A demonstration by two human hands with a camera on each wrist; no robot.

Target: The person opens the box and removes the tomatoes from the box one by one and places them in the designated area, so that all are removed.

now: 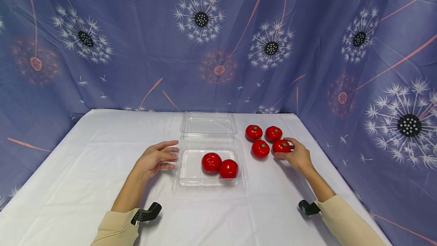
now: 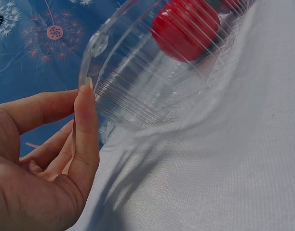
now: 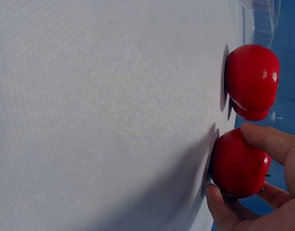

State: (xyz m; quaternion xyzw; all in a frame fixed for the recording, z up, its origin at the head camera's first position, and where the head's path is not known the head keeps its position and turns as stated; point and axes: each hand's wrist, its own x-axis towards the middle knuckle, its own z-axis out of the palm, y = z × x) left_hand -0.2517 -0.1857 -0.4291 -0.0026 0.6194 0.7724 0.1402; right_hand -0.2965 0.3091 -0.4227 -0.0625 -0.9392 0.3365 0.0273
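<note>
A clear plastic clamshell container (image 1: 191, 166) lies with its lid (image 1: 208, 123) folded back on the white table. Two red tomatoes, one left (image 1: 211, 162) and one right (image 1: 228, 169), sit touching in its right half. My left hand (image 1: 153, 158) is at the container's left edge; in the left wrist view, thumb and index finger pinch the rim (image 2: 86, 62). On the right, my right hand (image 1: 297, 156) holds a red tomato (image 3: 238, 163) with a green stem between thumb and fingers. That tomato is at or very near the tablecloth.
Three more tomatoes, at back left (image 1: 253, 132), back right (image 1: 273, 133) and front (image 1: 260, 149), stand between the container and my right hand. A white cloth (image 1: 85, 170) covers the table. Blue dandelion-print curtains (image 1: 143, 48) hang behind it and along its right side.
</note>
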